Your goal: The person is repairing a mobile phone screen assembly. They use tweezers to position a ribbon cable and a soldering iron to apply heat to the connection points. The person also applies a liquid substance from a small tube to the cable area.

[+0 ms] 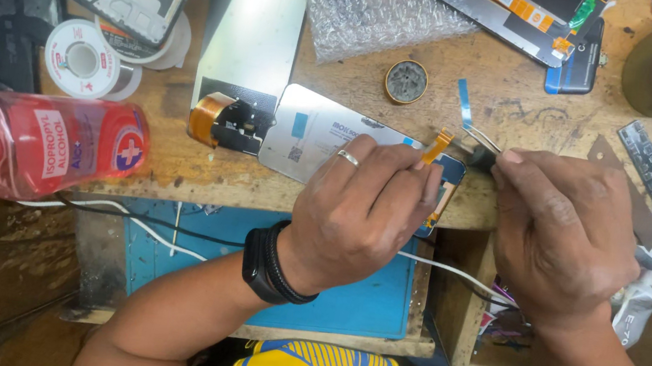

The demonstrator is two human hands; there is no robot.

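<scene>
Silver metal backs the phone screen [324,136] that lies face down at the edge of the wooden bench [523,109]. The left hand [361,205] presses down on the screen's right end, fingers curled over it, a ring on one finger and a black band at the wrist. An orange flex cable [436,146] rises from the screen just past the left fingertips. The right hand [562,229] is closed around tweezers [481,137], pinching them between thumb and fingers; their tips point up and left, beside the flex cable. A blue strip [464,105] stands up near the tweezer tips; whether the tips hold it cannot be told.

Left of the screen lies a second panel [250,28] with a curled orange ribbon [208,117]. A pink bottle [51,144] with a red cap lies on its side at the left edge, a white tape roll [81,59] behind it. Bubble wrap [377,3] and a small round tin [406,81] sit farther back. A blue mat [352,297] shows on the shelf below the hands, with a white cable [450,268] running across it.
</scene>
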